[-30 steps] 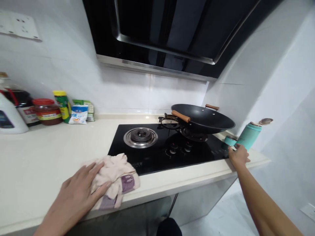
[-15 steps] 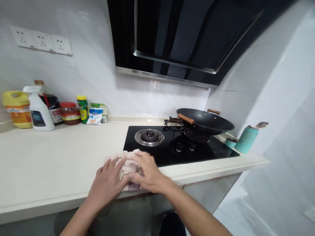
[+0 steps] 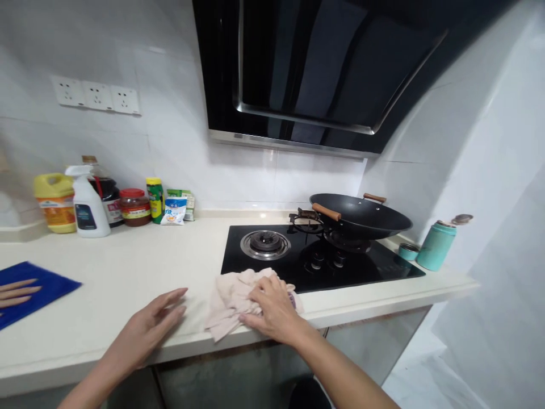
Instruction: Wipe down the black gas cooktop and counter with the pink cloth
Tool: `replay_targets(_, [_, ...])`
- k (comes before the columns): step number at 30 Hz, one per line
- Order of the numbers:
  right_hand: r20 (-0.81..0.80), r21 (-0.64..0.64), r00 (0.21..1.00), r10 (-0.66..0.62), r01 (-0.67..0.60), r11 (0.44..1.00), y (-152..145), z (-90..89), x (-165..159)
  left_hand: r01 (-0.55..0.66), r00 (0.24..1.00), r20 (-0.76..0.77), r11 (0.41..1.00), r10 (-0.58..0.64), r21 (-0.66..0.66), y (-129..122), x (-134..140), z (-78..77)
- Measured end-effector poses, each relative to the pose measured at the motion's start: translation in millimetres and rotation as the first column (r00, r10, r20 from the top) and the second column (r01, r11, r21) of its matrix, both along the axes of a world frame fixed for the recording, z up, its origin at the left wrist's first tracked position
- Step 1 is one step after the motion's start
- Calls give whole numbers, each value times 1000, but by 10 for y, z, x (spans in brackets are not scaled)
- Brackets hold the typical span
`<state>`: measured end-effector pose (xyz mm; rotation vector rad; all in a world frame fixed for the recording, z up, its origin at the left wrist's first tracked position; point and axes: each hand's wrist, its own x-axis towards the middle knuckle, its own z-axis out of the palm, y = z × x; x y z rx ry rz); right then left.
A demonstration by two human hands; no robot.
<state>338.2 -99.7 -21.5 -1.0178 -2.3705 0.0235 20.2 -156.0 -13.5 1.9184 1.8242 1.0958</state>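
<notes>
A crumpled pale pink cloth (image 3: 232,298) lies at the counter's front edge, its far side over the near-left corner of the black gas stove (image 3: 272,272). My right hand (image 3: 272,304) grips it from above, fingers curled into the folds. To the left of the cloth, my left hand (image 3: 149,326) hovers by the counter edge, holding nothing, its fingers apart and pointing right. A gap separates it from the cloth.
Another person's hand (image 3: 19,292) lies on a blue cloth (image 3: 55,284) at far left. A spray bottle (image 3: 90,207), jars and seasoning packets line the wall. On the stove's right sits a black wok (image 3: 361,216), beside a turquoise container (image 3: 437,247). A range hood (image 3: 293,133) overhangs the stove.
My left hand has let go of the cloth and moved left. The cloth is more spread out under my right hand. Another person's hand and a blue cloth have come into view at left.
</notes>
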Motion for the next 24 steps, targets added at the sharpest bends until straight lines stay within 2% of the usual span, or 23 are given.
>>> replay_targets(2, [-20, 0, 997, -75, 75, 997, 40, -34, 220, -72, 993, -87, 996, 77, 53, 29, -158, -9])
replay_targets(5, [-39, -31, 975, -220, 219, 975, 162, -71, 567, -108, 968, -217, 989, 127, 101, 111, -291, -87])
replay_targets(9, [-54, -97, 915, -401, 395, 914, 383, -55, 905, -143, 905, -390, 986, 167, 90, 191, -271, -222])
replay_targets(12, [-65, -125, 860, -506, 496, 859, 494, -10, 936, -148, 884, -438, 987, 161, 64, 195, -236, -245])
replay_targets(14, [-52, -109, 861, -506, 499, 860, 498, 9, 870, -143, 888, -434, 989, 150, 49, 188, -238, -227])
replay_targets(19, [-19, -28, 941, -339, 339, 940, 264, -10, 831, -159, 891, -425, 986, 160, 38, 197, -273, -205])
replay_targets(22, [-45, -4, 954, -297, 297, 955, 122, -63, 1075, -180, 888, -426, 983, 173, 24, 214, -288, -233])
replay_targets(24, [-67, 17, 946, -316, 317, 948, 98, -134, 1345, -184, 890, -421, 983, 177, 25, 218, -294, -254])
